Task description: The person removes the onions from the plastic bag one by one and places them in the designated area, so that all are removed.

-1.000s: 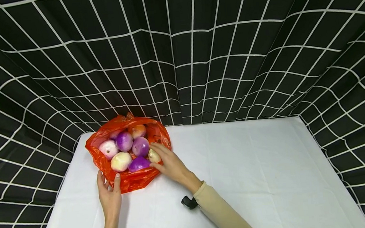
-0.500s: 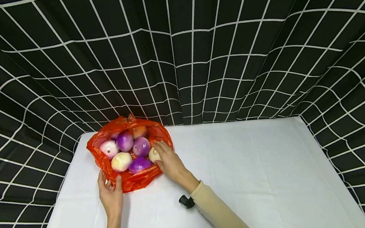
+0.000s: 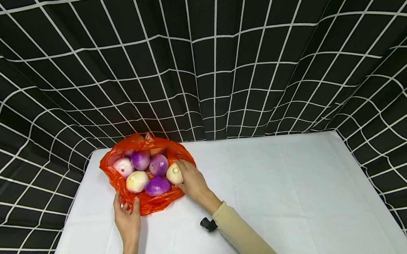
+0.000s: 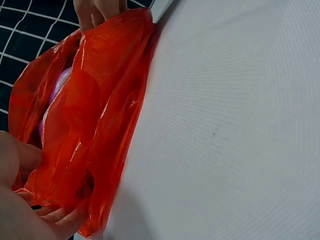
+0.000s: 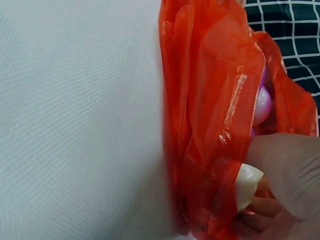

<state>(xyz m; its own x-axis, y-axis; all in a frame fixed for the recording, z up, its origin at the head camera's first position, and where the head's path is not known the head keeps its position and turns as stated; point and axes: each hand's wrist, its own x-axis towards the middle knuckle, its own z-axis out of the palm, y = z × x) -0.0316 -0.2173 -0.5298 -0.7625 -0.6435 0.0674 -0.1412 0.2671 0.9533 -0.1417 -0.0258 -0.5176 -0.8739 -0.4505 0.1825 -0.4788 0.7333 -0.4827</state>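
A thin red plastic bag (image 3: 154,206) lies open on the left part of the table, holding several onions. At the bag's near left corner, my left hand (image 3: 128,220) holds the plastic, its thumb over it and fingers beneath (image 4: 57,220). Inside the right side of the bag, my right hand (image 3: 195,183) grips a peeled white onion (image 3: 173,174), thumb on the near side and fingers over the far side. Next to it sit purple onions (image 3: 158,186) and a cream onion (image 3: 137,182). A pinkish-white onion (image 3: 123,166) lies farther left. In the right wrist view the bag wall partly hides the gripped onion.
The bag stands on a white-covered table (image 3: 284,192), close to its back left corner. Black curtains (image 3: 212,62) with a white grid rise along the back and both sides. A dark wrist camera (image 3: 208,224) sits under the right sleeve (image 3: 245,233).
The bag and its onions have shifted slightly right and toward me, and my left hand has moved with them. My right hand has closed around the white onion, which shows more now.
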